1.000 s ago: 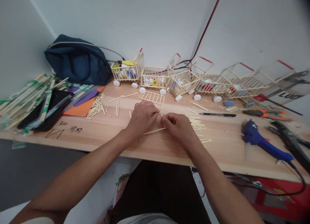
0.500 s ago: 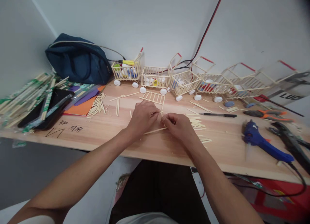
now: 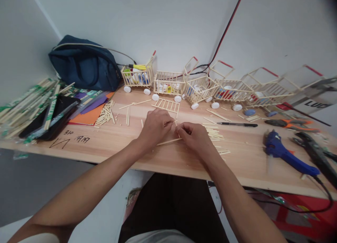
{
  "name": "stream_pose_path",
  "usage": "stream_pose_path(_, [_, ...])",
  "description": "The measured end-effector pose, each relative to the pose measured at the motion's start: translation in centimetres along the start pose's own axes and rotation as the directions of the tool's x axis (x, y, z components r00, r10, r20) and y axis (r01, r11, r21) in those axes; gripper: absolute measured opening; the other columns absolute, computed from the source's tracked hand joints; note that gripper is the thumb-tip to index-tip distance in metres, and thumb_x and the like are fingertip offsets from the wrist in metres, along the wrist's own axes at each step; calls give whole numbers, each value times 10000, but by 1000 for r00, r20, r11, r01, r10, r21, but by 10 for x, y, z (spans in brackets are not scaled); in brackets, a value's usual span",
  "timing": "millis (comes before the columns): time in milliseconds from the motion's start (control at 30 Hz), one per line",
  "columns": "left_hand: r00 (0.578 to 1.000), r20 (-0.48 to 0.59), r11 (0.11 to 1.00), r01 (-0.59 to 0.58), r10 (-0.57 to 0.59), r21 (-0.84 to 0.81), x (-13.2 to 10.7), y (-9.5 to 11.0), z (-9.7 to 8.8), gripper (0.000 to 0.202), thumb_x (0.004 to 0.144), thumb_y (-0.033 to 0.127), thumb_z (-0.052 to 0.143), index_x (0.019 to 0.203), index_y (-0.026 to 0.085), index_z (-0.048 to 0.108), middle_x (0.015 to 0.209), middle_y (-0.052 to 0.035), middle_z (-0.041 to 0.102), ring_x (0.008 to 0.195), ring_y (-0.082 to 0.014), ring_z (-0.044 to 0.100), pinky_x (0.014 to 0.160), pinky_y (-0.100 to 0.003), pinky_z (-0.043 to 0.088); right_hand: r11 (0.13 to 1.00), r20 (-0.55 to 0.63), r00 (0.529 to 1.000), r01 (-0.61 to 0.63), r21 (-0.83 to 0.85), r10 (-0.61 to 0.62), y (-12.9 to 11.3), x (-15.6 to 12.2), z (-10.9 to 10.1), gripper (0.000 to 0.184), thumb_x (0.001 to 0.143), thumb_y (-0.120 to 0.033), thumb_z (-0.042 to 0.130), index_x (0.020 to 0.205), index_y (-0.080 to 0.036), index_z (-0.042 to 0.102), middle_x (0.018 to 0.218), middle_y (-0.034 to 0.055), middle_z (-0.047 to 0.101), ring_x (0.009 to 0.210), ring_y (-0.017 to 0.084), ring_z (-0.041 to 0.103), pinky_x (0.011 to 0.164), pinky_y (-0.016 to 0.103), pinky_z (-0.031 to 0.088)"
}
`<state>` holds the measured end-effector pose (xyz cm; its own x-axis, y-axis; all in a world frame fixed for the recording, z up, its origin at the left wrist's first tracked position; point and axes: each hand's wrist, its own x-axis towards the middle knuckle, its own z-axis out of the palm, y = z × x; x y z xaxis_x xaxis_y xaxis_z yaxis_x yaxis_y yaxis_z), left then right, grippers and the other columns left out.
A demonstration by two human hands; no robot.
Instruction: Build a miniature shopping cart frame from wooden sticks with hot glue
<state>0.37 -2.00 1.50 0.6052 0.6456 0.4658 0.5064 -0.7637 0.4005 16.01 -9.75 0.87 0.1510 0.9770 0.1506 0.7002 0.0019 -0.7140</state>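
Over the middle of the table, my left hand is closed, its thumb and forefinger pinching at the end of a thin wooden stick. Close beside it, my right hand is closed too, fingertips pressed on a short wooden stick in the gap between the hands. A longer stick lies on the table and runs under the right fingers. How these sticks join is hidden by the fingers. Just beyond my left hand lies a small ladder-like stick frame. Cut sticks are scattered beside my right hand.
Several stick-built carts with bottle-cap wheels line the wall. A blue glue gun, pliers and a pen lie right. At left are a blue bag, wrapped chopsticks, a black phone-like slab and a stick pile.
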Motion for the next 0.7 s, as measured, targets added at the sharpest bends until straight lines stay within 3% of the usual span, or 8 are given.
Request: stream_pose_path(700, [1000, -1, 1000, -2, 2, -18, -1, 0, -1, 262, 797, 92, 539, 810, 208, 774, 825, -35, 732, 858, -205, 611, 762, -348, 446, 1000, 7, 1000, -17, 5, 17, -3, -1, -2, 255, 813, -314, 526, 634, -184, 652, 559, -17, 573, 553, 120, 453, 588, 263, 323])
